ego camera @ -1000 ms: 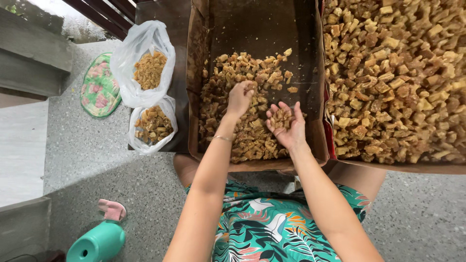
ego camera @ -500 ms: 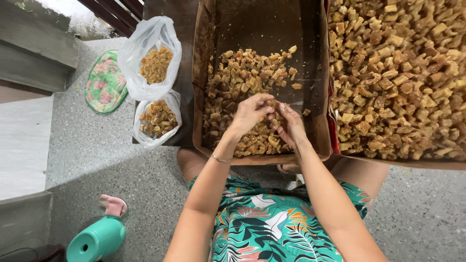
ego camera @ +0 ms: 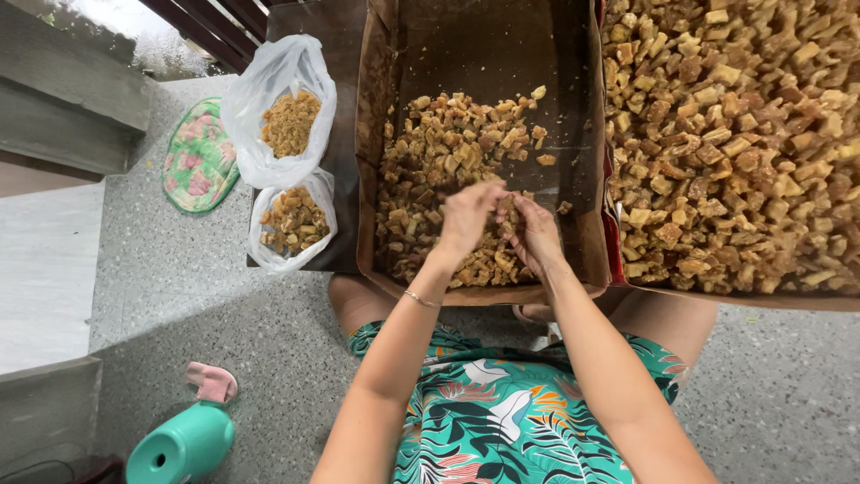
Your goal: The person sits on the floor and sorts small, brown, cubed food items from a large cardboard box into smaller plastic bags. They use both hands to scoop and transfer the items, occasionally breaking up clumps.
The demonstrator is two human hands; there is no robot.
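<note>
Since a second before, both hands had come together over the heap of golden-brown fried chunks (ego camera: 448,170) in the middle brown cardboard box (ego camera: 484,45). Left hand (ego camera: 468,218) and right hand (ego camera: 535,235) touched, fingers curled around a few chunks between them. Beside it stood a fuller cardboard box (ego camera: 735,143); two clear plastic bags (ego camera: 278,108) of chunks lay left.

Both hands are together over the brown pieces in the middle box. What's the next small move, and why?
Probably lift the cupped pieces clear. The left hand and right hand meet over the pile of brown pieces in the cardboard box, fingers curled around a few.
</note>
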